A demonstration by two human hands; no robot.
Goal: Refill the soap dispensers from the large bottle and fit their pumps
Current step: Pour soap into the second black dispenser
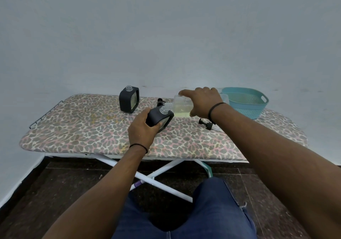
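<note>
Board carries everything; basket at 2 o'clock; clear bottle tipped near level at centre, right hand wrapped over its body, mouth touching the dispenser neck; left hand grips that dispenser, tilted; likely light, rigid, slick if soapy, so hold the flat sides; spare dispenser upright at 11 o'clock; pump lying at 3 o'clock.

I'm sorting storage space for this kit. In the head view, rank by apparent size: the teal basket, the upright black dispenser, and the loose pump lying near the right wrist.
1. Teal basket, clearly largest, though partly hidden behind the right hand.
2. Upright black dispenser.
3. Loose pump, smallest, partly covered by the wrist.
</note>
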